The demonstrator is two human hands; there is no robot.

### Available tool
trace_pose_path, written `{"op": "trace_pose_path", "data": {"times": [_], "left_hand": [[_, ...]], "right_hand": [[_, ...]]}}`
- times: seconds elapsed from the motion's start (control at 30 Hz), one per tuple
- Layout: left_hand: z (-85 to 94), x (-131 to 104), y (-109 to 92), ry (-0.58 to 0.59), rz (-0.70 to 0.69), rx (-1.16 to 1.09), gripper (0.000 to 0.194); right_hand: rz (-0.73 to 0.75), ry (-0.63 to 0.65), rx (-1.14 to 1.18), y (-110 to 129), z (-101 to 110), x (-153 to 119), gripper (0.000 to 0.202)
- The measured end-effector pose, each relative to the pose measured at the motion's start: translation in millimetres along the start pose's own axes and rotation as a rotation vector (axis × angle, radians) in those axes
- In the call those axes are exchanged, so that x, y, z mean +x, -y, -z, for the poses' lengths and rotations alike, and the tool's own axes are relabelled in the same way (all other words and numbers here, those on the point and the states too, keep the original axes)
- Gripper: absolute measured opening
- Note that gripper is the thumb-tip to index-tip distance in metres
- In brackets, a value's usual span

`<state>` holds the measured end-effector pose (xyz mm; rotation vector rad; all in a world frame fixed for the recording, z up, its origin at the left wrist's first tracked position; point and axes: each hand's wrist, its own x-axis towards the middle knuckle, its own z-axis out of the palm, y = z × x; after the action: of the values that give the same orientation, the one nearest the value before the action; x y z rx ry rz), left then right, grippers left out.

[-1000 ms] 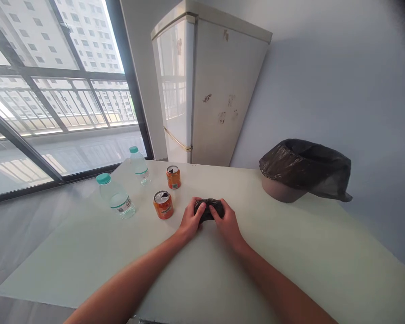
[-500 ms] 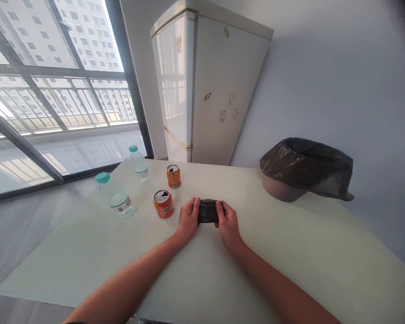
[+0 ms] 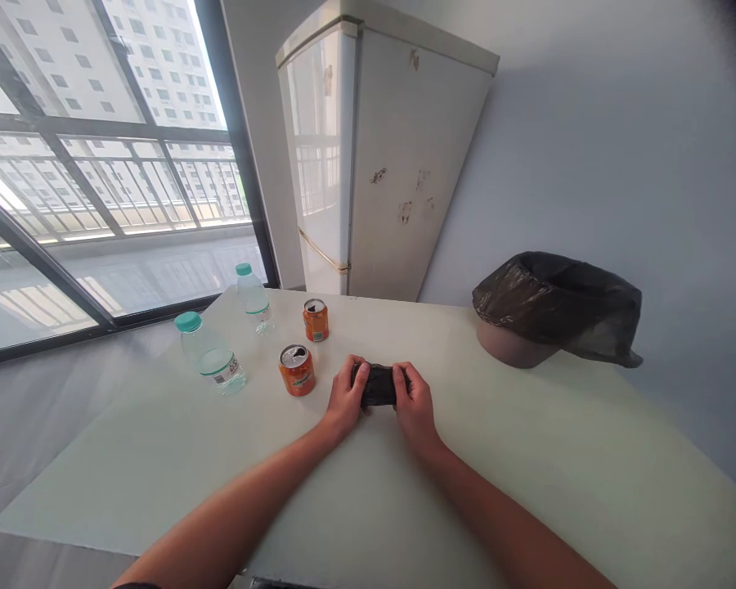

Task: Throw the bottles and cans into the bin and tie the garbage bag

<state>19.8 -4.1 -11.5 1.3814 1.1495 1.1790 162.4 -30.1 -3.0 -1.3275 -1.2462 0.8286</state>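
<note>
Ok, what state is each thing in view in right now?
Black plastic: bundled, between both hands
Left hand: fingers gripping the plastic
Right hand: fingers gripping it
Near can: upright, opened
Far can: upright, opened
Near bottle: upright, capped
Far bottle: upright, capped
Bin: lined, bag over rim
Fridge: closed

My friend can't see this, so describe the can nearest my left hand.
In front of the white fridge is a pale table. On it, left of your left hand, stands the orange can. The other orange can is nearer the fridge.
</note>
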Motion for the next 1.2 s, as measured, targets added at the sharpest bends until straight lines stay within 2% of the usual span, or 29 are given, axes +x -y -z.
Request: {"op": "trace_pose_path", "data": {"times": [0.1, 0.17, 0.4, 0.7, 0.93, 1.07, 1.13, 1.2], "left_hand": [[-0.1, -3, -5, -0.008, -0.092, 0.163, 0.037], [0.1, -4, -6, -0.026, -0.126, 0.215, 0.035], [2.2, 0, -6, -0.055, -0.146, 0.202, 0.035], [3.6, 6, -4, -0.119, -0.137, 0.194, 0.048], [7.8, 6, -3, -0.139, -0.182, 0.255, 0.044], [4.1, 1, -4, -0.126, -0.171, 0.254, 0.042], [0.6, -3, -5, -0.089, -0.174, 0.263, 0.041], [-1.6, -5, -5, -0.066, -0.186, 0.280, 0.040]], "right_hand": [[0.077, 0.067, -0.026, 2, -3, -4, 0.036], [0.072, 0.083, -0.003, 2, -5, -6, 0.034], [-0.051, 0.140, 0.052, -6, -6, -2, 0.044], [-0.116, 0.073, 0.089, -8, -3, 1, 0.049], [-0.208, 0.097, 0.183, -5, -2, 4, 0.044], [-0.267, 0.129, 0.253, -1, -8, -2, 0.046], [-0.203, 0.113, 0.197, 1, -10, -5, 0.045], [-0.070, 0.087, 0.094, 2, -11, -6, 0.040]]}}
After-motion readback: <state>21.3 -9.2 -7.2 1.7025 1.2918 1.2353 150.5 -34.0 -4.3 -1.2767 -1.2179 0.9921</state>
